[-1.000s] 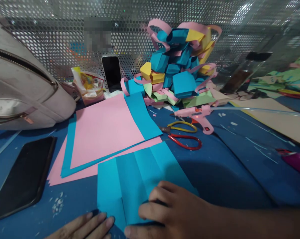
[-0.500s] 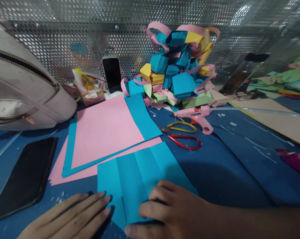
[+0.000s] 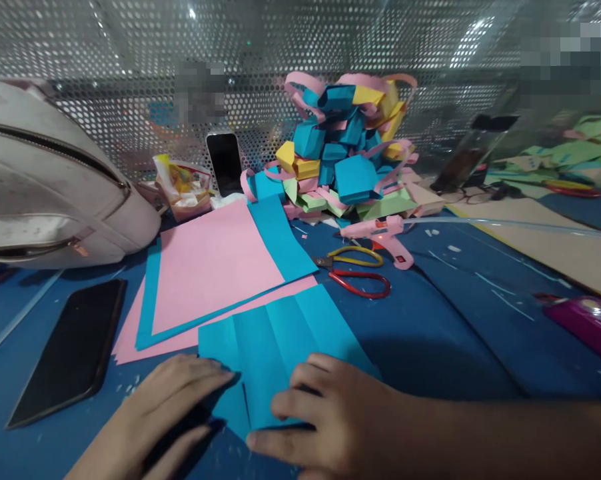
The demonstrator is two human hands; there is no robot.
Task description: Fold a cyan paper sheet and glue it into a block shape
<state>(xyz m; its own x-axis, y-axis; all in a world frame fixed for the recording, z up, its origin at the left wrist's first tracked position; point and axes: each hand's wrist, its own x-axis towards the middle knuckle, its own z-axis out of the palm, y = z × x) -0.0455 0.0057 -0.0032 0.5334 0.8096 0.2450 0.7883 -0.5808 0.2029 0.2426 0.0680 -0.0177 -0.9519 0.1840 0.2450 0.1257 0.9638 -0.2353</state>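
A sheet of blue paper (image 3: pixel 275 333) with several lengthwise creases and a slit near its front edge lies on the blue table. My right hand (image 3: pixel 330 417) presses on its near part, the fingers curled and the thumb at the front edge. At the sheet's left edge is my left hand (image 3: pixel 165 413), its fingers stretched out and the thumb apart beneath; the fingertips reach over the paper, and whether they touch it I cannot tell. Behind the sheet lies a stack of pink paper (image 3: pixel 215 267) and blue paper (image 3: pixel 285 240).
Scissors (image 3: pixel 358 273) and a pink glue gun (image 3: pixel 380 237) lie right of the stack. Folded paper boxes (image 3: pixel 350 153) are piled against the perforated metal panel (image 3: pixel 260 47). A dark phone (image 3: pixel 70 353) and a pale bag (image 3: pixel 55 193) are left; a purple tool (image 3: pixel 585 323) is right.
My left hand has shifted right and forward onto the blue sheet's edge, its thumb now apart from the fingers. The right hand stays on the paper. The camera view has shifted slightly.
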